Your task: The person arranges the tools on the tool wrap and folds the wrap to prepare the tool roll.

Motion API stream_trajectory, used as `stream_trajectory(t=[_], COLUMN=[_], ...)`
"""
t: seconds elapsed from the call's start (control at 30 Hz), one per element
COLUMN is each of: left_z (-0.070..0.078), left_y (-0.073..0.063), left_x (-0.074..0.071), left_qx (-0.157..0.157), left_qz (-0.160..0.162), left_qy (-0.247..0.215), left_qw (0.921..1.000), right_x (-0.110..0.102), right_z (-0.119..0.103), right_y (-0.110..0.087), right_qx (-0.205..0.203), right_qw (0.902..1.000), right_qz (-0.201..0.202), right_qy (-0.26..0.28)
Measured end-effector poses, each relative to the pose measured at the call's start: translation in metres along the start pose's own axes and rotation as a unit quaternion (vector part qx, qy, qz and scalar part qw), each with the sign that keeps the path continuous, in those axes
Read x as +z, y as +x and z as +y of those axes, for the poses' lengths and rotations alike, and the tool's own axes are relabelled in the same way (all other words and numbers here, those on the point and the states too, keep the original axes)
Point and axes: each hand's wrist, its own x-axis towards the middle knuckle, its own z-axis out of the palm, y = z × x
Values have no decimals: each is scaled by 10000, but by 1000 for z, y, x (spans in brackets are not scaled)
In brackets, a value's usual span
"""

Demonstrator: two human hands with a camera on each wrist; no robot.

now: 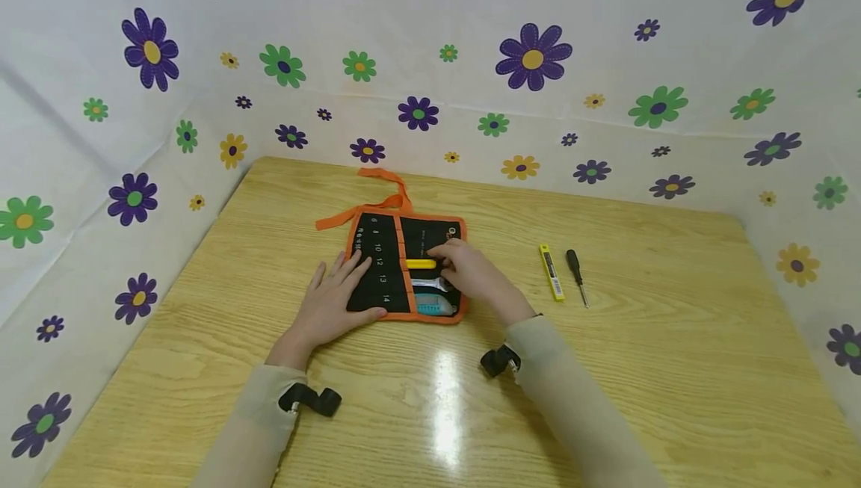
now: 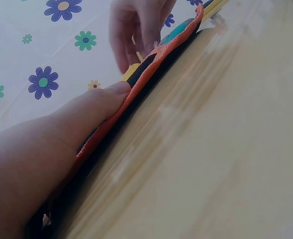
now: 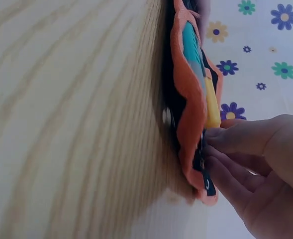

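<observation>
On table (image 1: pixel 646 368), L of ctr: blk tool pouch (image 1: pixel 395 279), orange trim, unrolled. L hand (image 1: pixel 332 301) spread on pocket side, no grip. R hand (image 1: pixel 467 271) at end of yellow tool (image 1: pixel 421 264); pinch vs. touch: can't tell. Wrench (image 1: pixel 425 284) adj.

The head view is brightly and evenly lit, with a streak of white glare on the near tabletop (image 1: pixel 377 428) and soft shadow beneath the right sleeve (image 1: pixel 568 391). Both wrist views are dimmer, hazy and soft in detail; the right shows shadow beside the pouch (image 3: pixel 196 104).
</observation>
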Motion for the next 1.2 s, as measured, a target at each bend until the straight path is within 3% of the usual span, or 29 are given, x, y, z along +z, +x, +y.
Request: stream_trajectory(t=[0.27, 0.4, 0.73, 1.2], left_z=[0, 0, 1, 1], left_y=[-1, 0, -1, 1], left_x=[0, 0, -1, 0], left_qx=[11, 4, -38, -31], left_qz=[32, 15, -37, -65], left_qy=[26, 13, 34, -2], left_qw=[10000, 10000, 10000, 10000], right_x=[-16, -24, -39, -47], right_z=[16, 30, 56, 76], right_y=[-29, -46, -81, -105], right_qx=[814, 960, 1590, 2213], right_qw=[9951, 9913, 9777, 9640], right_qz=[544, 899, 1364, 1461], right_qy=[133, 105, 136, 219])
